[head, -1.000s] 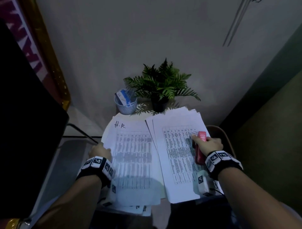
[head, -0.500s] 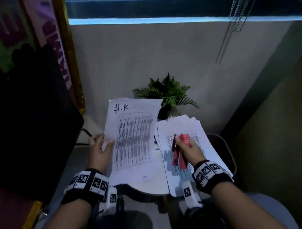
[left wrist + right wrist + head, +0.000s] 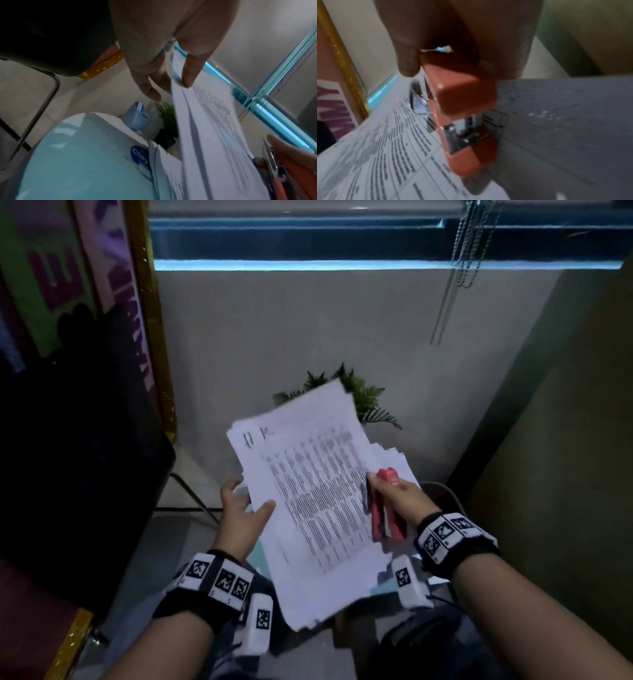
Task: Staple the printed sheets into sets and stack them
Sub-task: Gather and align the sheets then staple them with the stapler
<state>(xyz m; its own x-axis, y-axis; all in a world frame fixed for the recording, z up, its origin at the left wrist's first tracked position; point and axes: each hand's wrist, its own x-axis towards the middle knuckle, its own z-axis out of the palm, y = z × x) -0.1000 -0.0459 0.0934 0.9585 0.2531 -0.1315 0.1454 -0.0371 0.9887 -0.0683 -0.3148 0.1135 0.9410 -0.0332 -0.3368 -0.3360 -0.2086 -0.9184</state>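
A person's left hand (image 3: 239,517) pinches a set of printed sheets (image 3: 308,498) by its 9 o'clock edge, lifted above the pale blue table (image 3: 72,155). At 3 o'clock, the right hand (image 3: 399,498) grips a red stapler (image 3: 385,508) against the sheets' edge. A fern (image 3: 363,398) sits at 12 o'clock.

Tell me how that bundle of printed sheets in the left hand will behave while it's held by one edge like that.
The printed sheets will probably flop: the left hand pinches only one edge, and the far part bows in the left wrist view. They may fan apart or slip, since the edges already sit staggered. The bundle looks light, held by thumb and fingers alone, while the right hand grips the red stapler.
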